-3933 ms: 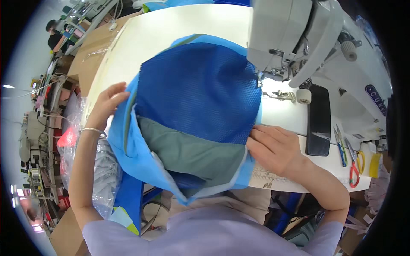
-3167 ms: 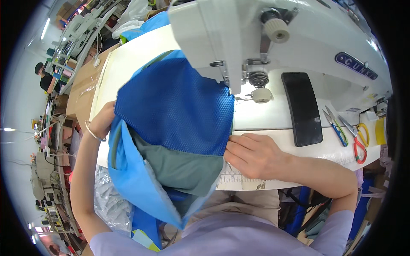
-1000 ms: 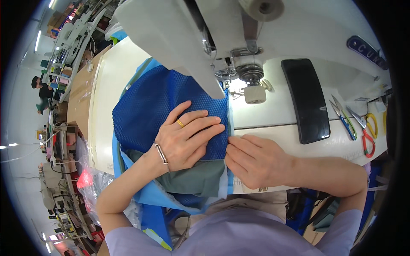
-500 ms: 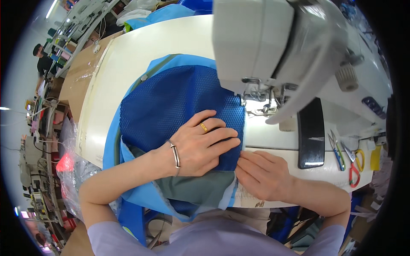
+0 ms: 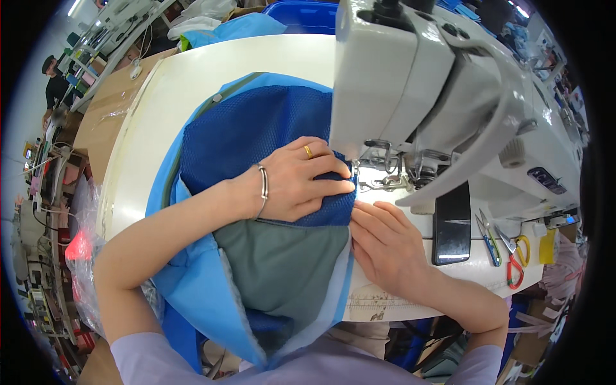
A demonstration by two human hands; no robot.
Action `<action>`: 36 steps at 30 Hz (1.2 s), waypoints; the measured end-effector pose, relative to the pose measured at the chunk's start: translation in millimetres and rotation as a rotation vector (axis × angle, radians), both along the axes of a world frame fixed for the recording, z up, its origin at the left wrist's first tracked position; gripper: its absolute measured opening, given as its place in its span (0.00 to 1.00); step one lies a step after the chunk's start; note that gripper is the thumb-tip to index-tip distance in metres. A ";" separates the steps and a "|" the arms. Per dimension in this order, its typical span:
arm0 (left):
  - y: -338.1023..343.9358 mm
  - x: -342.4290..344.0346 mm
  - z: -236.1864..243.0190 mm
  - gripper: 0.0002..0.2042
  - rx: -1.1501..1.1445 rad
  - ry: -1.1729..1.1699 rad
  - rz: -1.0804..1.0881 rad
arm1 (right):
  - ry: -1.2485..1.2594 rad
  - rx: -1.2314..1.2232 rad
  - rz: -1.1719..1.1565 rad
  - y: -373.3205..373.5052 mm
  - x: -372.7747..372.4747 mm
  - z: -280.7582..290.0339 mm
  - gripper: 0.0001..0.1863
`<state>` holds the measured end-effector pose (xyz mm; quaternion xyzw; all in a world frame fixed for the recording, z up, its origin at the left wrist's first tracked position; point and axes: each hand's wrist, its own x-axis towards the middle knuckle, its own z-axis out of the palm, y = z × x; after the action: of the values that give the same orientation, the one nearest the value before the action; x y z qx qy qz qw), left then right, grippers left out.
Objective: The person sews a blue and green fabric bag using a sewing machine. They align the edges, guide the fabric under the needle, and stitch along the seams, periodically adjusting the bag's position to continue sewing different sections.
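Note:
A piece of sewing work lies on the white table, made of dark blue mesh fabric (image 5: 237,141), grey-green cloth (image 5: 282,256) and light blue fabric (image 5: 196,269). Its right edge meets the presser foot of a white sewing machine (image 5: 391,70). My left hand (image 5: 298,176), with a ring and a bracelet, rests flat on the mesh, fingers somewhat spread, fingertips just left of the foot. Below the foot, my right hand (image 5: 388,247) has its fingers together at the fabric's right edge and grips it there; the thumb is hidden.
Right of the machine's needle area lie a black phone (image 5: 452,228), thread snips (image 5: 489,239) and red-and-yellow-handled scissors (image 5: 516,256). A blue bin (image 5: 300,18) stands behind the table. Cardboard (image 5: 106,119) borders the left side; a person (image 5: 54,83) is far left.
The fabric has moved away from me along the machine, both hands travelling up with it. More grey-green cloth shows below the mesh. The head view has also shifted a little.

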<state>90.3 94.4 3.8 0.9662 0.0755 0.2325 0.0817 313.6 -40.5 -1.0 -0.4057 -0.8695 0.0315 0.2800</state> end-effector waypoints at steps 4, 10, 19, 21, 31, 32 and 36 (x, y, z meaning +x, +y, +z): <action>12.3 0.9 -0.8 0.20 -0.007 0.031 -0.014 | -0.029 -0.048 -0.070 1.5 -0.6 2.4 0.18; 22.1 1.6 -1.6 0.20 0.013 0.046 -0.041 | -0.024 -0.005 -0.081 -3.1 -2.3 -0.9 0.21; -88.8 -2.2 62.7 0.27 -0.129 0.179 0.344 | 0.113 0.228 0.250 -30.8 -7.8 -15.2 0.09; -136.4 2.5 53.2 0.32 -0.226 0.304 0.474 | 0.071 0.166 0.281 -35.5 -4.9 -16.5 0.11; -77.4 -47.2 21.3 0.14 -0.108 0.182 0.228 | -0.006 0.022 0.482 -51.8 -18.7 -7.3 0.33; -75.5 -43.5 28.6 0.14 -0.143 0.199 0.243 | 0.015 -0.004 0.487 -51.7 -18.8 -8.1 0.33; -89.2 -7.6 66.4 0.11 -0.108 0.209 0.286 | -0.013 -0.012 0.477 -52.7 -14.9 -9.5 0.34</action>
<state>82.7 5.1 70.3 0.9588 0.2324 0.1357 0.0912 298.7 -93.2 -10.5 -0.1908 -0.9422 0.0996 0.2568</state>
